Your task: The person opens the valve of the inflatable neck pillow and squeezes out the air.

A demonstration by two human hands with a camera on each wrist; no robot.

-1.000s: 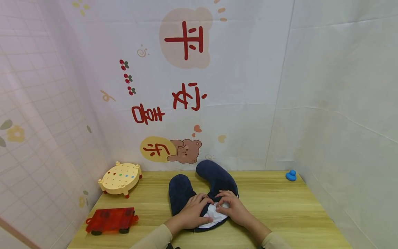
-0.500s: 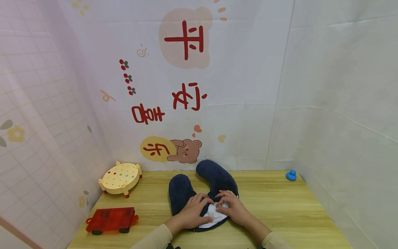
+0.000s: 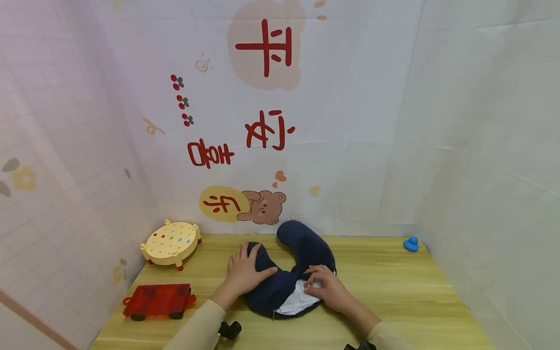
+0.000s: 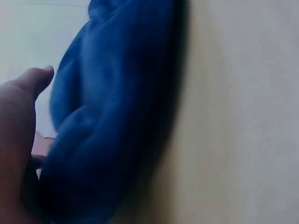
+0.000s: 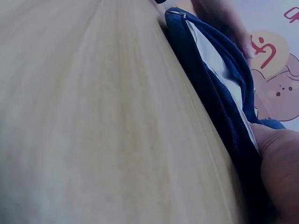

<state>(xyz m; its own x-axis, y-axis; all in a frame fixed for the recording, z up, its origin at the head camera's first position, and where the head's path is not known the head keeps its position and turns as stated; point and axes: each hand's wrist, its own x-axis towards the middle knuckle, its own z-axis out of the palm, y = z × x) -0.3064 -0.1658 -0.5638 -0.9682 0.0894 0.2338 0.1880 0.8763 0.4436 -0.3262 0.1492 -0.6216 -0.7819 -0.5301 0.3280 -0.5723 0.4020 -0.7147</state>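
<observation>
A navy U-shaped neck pillow point(image 3: 311, 249) lies on the table in the head view, its curved base towards me. Along that base the cover gapes, showing a white inner lining point(image 3: 297, 299). The zipper point(image 5: 218, 99) runs along the opening's edge in the right wrist view. My left hand point(image 3: 244, 273) rests spread over the pillow's left arm, thumb on its inner side. With curled fingers and thumb, my right hand point(image 3: 331, 291) grips the cover at the right end of the opening. In the left wrist view, the blue fabric point(image 4: 117, 93) is blurred beside my thumb.
A cream round pegged toy stool point(image 3: 171, 243) stands at the back left of the wooden table point(image 3: 385, 301). In front of it is a red toy cart point(image 3: 159, 301) with black wheels. A small blue object point(image 3: 411, 244) sits at the back right, by the printed curtain point(image 3: 341, 97).
My left hand has moved from the opening up and left onto the pillow's left arm. The navy cover now hides more of the lining's left side. My right hand stays at the opening.
</observation>
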